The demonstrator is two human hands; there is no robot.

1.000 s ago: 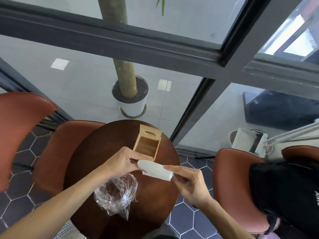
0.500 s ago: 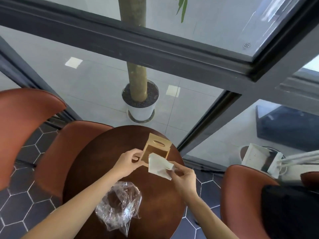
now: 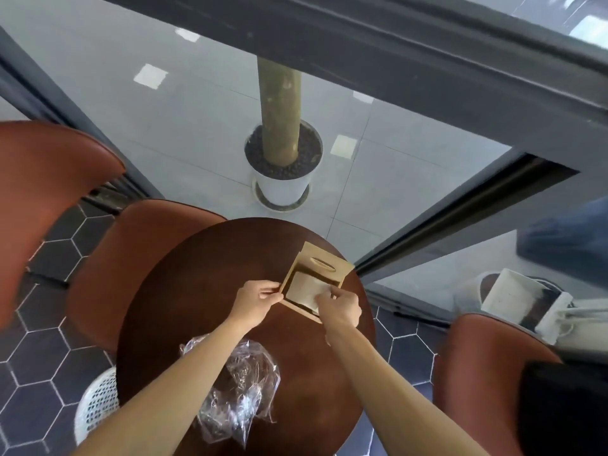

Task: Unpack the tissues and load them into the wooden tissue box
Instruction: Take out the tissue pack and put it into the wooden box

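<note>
Tissues (image 3: 304, 287) sit inside wooden tissue box (image 3: 342, 269), hands at edges.

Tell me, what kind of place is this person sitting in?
Probably a cafe or lounge corner, though I can't be sure. A small round wooden table has matching brown leather chairs around it, and a big potted plant stands outside the glass wall with dark frames.

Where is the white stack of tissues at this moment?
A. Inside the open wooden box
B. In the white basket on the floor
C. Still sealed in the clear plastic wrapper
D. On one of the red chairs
A: the tissues lie inside the wooden tissue box, with the right hand on them and the left hand at the box's edge; the plastic wrapper lies crumpled apart.
</note>
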